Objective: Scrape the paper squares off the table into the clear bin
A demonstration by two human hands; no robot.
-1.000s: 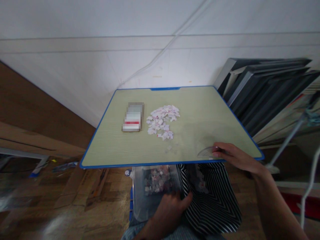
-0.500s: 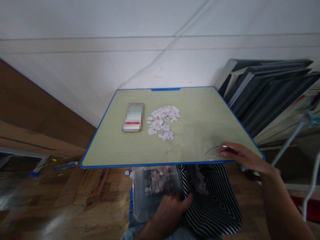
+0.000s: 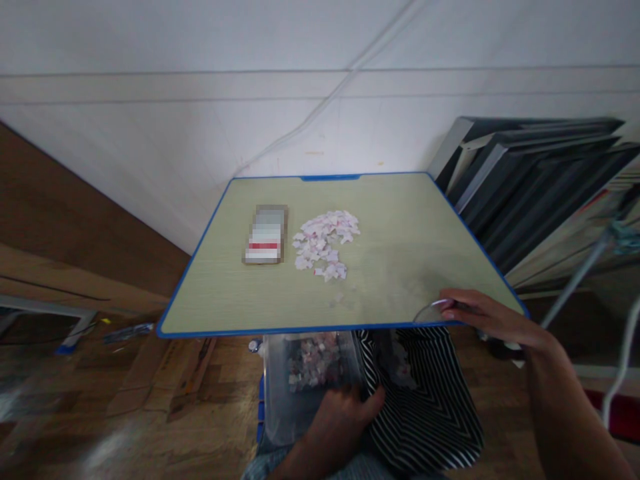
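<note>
My right hand [image 3: 477, 313] is at the near right edge of a pale green tabletop [image 3: 395, 213] with a blue rim. Its fingers are closed on a thin, clear, curved piece of plastic [image 3: 429, 309]. Torn white and pinkish paper scraps [image 3: 325, 237] lie heaped mid-table, left of that hand. Below the table, my left hand [image 3: 337, 423] is over the near part of a clear plastic bin [image 3: 280, 413] holding more scraps [image 3: 317, 360]. Its fingers curl down, tips hidden, with the thumb out to the right.
A blurred-out flat rectangular object [image 3: 266, 233] lies left on the table. A black-and-white striped cloth [image 3: 430, 407] hangs right of the bin. Dark panels [image 3: 540, 173] lean against the wall at the right. Cardboard [image 3: 145, 380] lies on the wooden floor.
My right hand has moved slightly down toward the table's near edge, with the clear plastic piece. The left hand and the paper scraps look unchanged.
</note>
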